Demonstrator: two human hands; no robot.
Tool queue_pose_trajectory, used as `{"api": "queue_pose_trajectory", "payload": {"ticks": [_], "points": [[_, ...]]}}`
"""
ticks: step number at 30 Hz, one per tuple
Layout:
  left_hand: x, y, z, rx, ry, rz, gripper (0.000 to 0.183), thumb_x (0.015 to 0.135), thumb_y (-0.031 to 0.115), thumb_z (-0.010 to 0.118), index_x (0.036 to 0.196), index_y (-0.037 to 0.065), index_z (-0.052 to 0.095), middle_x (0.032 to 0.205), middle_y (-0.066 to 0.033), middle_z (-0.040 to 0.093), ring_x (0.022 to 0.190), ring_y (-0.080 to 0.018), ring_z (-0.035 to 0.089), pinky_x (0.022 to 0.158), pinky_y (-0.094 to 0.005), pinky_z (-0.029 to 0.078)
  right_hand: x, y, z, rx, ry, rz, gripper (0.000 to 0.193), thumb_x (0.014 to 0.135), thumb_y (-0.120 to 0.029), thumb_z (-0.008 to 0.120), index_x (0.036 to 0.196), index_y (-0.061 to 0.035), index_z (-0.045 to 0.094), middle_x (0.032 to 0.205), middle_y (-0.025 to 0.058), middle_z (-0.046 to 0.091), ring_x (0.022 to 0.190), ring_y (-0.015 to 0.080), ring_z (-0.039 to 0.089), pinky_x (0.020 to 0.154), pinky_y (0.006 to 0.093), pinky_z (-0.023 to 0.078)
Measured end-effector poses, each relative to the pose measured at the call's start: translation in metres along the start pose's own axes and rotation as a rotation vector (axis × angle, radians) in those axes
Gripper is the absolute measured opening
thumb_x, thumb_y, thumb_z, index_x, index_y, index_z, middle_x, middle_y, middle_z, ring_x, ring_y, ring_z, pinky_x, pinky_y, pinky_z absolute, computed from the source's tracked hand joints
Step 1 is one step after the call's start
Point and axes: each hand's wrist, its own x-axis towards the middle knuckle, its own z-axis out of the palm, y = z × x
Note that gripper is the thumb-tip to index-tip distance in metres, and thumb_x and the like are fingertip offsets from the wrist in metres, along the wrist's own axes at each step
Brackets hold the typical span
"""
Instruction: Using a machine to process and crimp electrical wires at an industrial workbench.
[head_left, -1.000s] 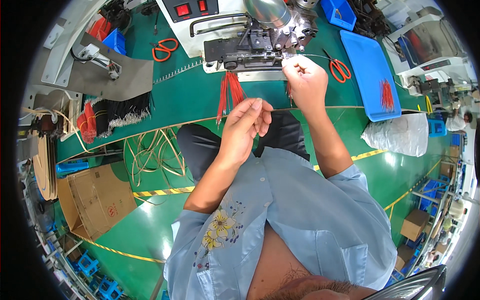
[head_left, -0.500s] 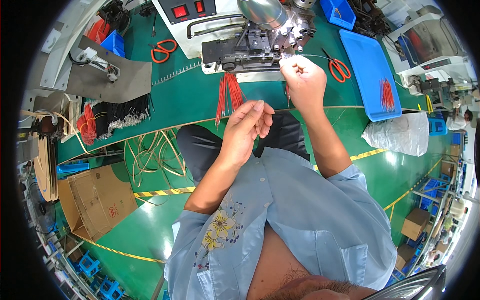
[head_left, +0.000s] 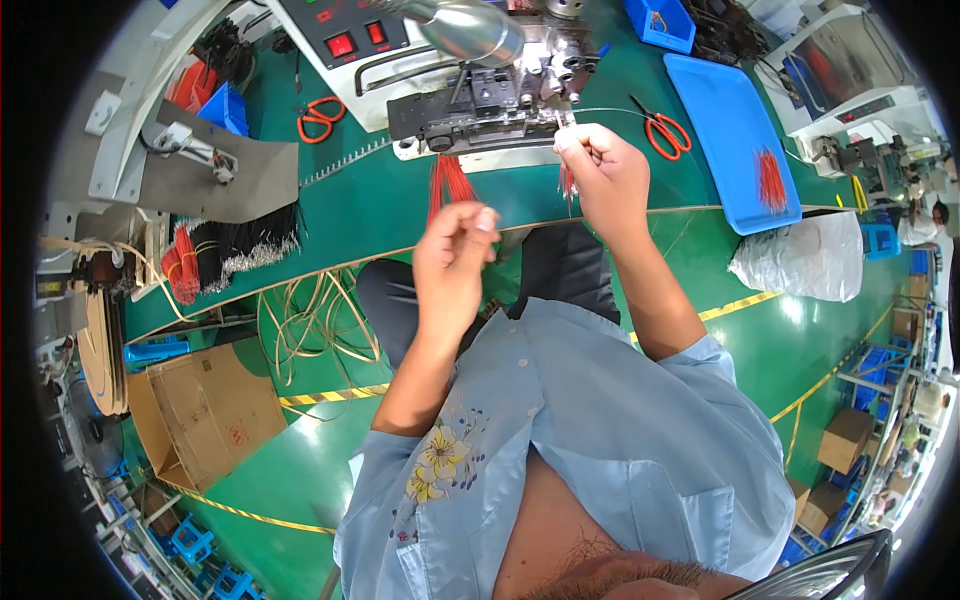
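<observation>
My right hand (head_left: 608, 178) is raised to the front of a bench machine (head_left: 490, 105) with a dark metal head. Its thumb and finger pinch together at the machine's working point; whatever they hold is too small to make out. A few red wires (head_left: 567, 181) hang just left of that hand, below the head. Close to a bundle of red wires (head_left: 450, 182) at the bench's front edge is my left hand (head_left: 452, 262), its fingers curled and thumb pressed to them. Anything inside those fingers is hidden.
Red-handled scissors (head_left: 667, 135) and a blue tray (head_left: 728, 150) with red wires (head_left: 770, 180) lie to the right. More red-handled scissors (head_left: 321, 120) and a metal terminal strip (head_left: 345, 162) are on the left. Black wire bundles (head_left: 250, 238) lie farther left. A cardboard box (head_left: 215, 405) stands on the floor.
My left hand has moved left toward the red wire bundle. My right hand stays at the machine's head, its fingers slightly turned. The whole view has shifted a little.
</observation>
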Motion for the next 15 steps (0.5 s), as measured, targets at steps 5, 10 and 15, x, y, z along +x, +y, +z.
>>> {"api": "queue_pose_trajectory", "payload": {"ticks": [5, 10, 15], "points": [[0.016, 0.004, -0.026, 1.072, 0.284, 0.267, 0.019, 0.086, 0.012, 0.068, 0.099, 0.001, 0.06, 0.087, -0.0142, 0.059, 0.075, -0.0314, 0.059, 0.068, -0.0411, 0.047, -0.003, 0.004, -0.04, -0.111, 0.052, -0.121, 0.018, 0.091, -0.018, 0.067, 0.087, -0.0004, 0.069, 0.063, -0.0023, 0.055, 0.057, 0.0023, 0.046, 0.051, 0.0217, 0.037], [0.027, -0.003, -0.032, 1.329, 0.252, 0.281, 0.018, 0.084, 0.014, 0.069, 0.094, 0.002, 0.059, 0.091, -0.0167, 0.059, 0.084, -0.038, 0.058, 0.075, -0.0475, 0.046, 0.022, 0.03, -0.15, -0.511, 0.197, 0.029, 0.026, 0.091, -0.026, 0.066, 0.087, -0.0007, 0.07, 0.06, 0.0033, 0.055, 0.056, 0.0091, 0.049, 0.051, 0.0297, 0.038], [0.034, -0.009, -0.029, 1.345, 0.165, 0.305, 0.015, 0.084, 0.014, 0.068, 0.086, 0.003, 0.058, 0.087, -0.0181, 0.059, 0.083, -0.0398, 0.057, 0.074, -0.0492, 0.045, 0.053, 0.06, -0.258, -1.143, 0.166, 0.052, 0.028, 0.087, -0.032, 0.067, 0.091, -0.0047, 0.071, 0.073, 0.014, 0.067, 0.066, 0.027, 0.064, 0.062, 0.0364, 0.048]]}}
